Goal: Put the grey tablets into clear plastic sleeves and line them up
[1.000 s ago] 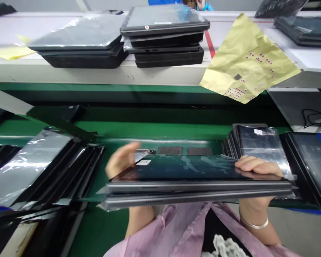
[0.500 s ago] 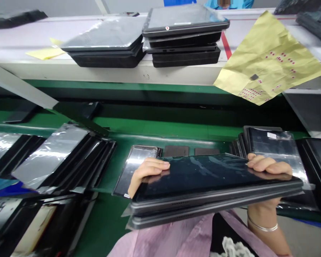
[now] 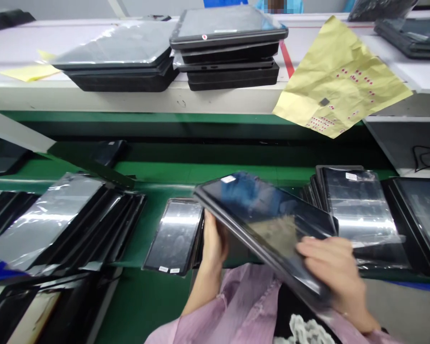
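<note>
Two black tablets (image 3: 258,210), it seems, lie stacked between my hands, slanting down to the right. A small white label shows near the upper tablet's far left corner, and its glossy screen mirrors blue and yellow shapes. My left hand (image 3: 215,241) supports the left end from below; its fingers are hidden behind the stack. With fingers over the screen, my right hand (image 3: 331,270) grips the lower right end, slightly blurred. Just left of my left hand, a small pile of tablets (image 3: 175,234) rests on the green bench (image 3: 129,296).
Leaning rows of wrapped tablets stand at left (image 3: 57,220) and right (image 3: 361,210). Above, a white shelf (image 3: 136,100) carries tablet stacks (image 3: 229,28) and a yellow sheet (image 3: 344,81) hanging over its edge. A slanted post (image 3: 17,129) crosses on the left. A person's blue sleeve shows behind.
The tablets have turned from nearly level to a slant, left end up and right end down. My left hand has gone from the top edge to underneath. The view has shifted slightly.
</note>
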`<state>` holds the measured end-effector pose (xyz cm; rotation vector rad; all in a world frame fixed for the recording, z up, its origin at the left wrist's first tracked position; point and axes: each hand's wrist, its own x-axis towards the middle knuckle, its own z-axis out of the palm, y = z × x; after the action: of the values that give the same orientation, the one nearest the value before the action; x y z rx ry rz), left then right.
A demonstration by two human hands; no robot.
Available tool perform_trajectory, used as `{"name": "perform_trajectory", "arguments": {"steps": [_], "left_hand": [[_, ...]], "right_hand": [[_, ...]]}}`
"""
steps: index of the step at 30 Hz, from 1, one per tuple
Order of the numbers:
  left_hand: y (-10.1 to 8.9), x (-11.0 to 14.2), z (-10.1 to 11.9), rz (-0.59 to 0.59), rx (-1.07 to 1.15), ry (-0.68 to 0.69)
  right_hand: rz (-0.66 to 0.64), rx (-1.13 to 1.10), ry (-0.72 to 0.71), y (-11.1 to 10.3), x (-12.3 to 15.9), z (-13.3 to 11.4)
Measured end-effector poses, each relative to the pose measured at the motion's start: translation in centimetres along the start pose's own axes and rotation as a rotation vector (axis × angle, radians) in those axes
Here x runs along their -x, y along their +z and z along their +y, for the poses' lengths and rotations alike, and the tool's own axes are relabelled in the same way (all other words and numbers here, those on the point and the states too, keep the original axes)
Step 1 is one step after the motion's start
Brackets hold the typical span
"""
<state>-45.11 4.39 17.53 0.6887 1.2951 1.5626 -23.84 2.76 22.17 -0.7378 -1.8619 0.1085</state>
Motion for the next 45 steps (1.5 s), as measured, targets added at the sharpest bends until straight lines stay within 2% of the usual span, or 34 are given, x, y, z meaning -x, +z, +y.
{"name": "perform_trajectory", "arguments": {"steps": [1,2,3,4,5,6,8,10,11,12,14,17,19,21,25,28,32,36,38,41,45], "left_hand": [[0.8,0.4,-0.7,-0.038,0.123,-0.185],[1.4,0.7,-1.3,-0.069,0.223,-0.321],[1.8,0.8,-2.0,-0.073,0.290,-0.414],[1.9,0.6,-2.9,-0.054,0.323,-0.473],[1.8,0.3,-3.8,-0.024,0.328,-0.511],[1.4,-0.2,-4.7,-0.002,0.315,-0.541],[0.1,-1.3,-6.8,0.014,0.269,-0.583],[-1.6,-2.1,-8.6,0.011,0.224,-0.606],[-2.4,-2.3,-9.4,0.008,0.202,-0.612],[-3.2,-2.3,-10.0,0.003,0.180,-0.618],[-4.4,-2.2,-10.8,-0.015,0.136,-0.628],[-5.5,-2.2,-11.3,-0.056,0.072,-0.653],[-6.2,-2.5,-11.4,-0.075,0.032,-0.662],[-7.2,-3.2,-11.5,-0.084,-0.008,-0.663],[-9.7,-5.3,-12.5,-0.089,-0.111,-0.635],[-11.0,-6.8,-13.6,-0.085,-0.242,-0.586],[-10.9,-7.0,-14.9,0.011,-0.521,-0.391],[-9.8,-5.0,-15.5,0.116,-0.785,-0.180],[-9.4,-3.9,-15.8,0.132,-0.898,-0.184],[-9.3,-3.2,-16.2,0.159,-1.036,-0.281],[-9.8,-3.4,-16.4,0.215,-1.116,-0.393]], "right_hand": [[-0.111,0.118,-0.195,0.7,0.2,-0.3],[-0.156,0.225,-0.357,1.7,0.5,-0.4],[-0.173,0.297,-0.443,2.7,1.1,-0.4],[-0.193,0.314,-0.435,3.6,1.9,-0.2],[-0.248,0.270,-0.351,4.4,2.9,0.2],[-0.308,0.162,-0.189,5.0,4.1,0.9],[-0.389,-0.097,0.277,5.5,6.6,2.8],[-0.313,-0.225,0.752,5.7,9.0,5.4],[-0.252,-0.212,0.901,6.0,10.1,6.9],[-0.217,-0.205,1.006,6.3,11.0,8.2],[-0.237,-0.286,1.150,7.5,12.5,10.4],[-0.309,-0.479,1.294,9.3,14.4,11.7],[-0.292,-0.534,1.351,9.7,15.5,11.7],[-0.218,-0.515,1.392,9.3,16.7,11.7],[-0.061,-0.348,1.449,7.3,19.4,12.5],[-0.041,-0.204,1.479,6.5,21.1,13.3],[-0.060,0.011,1.476,6.4,22.5,13.8],[-0.040,0.124,1.455,6.6,22.9,14.2],[-0.031,0.077,1.430,6.7,22.7,14.4],[-0.050,-0.045,1.391,6.8,21.8,14.2],[-0.262,-0.147,1.475,6.2,20.7,13.3]]}}
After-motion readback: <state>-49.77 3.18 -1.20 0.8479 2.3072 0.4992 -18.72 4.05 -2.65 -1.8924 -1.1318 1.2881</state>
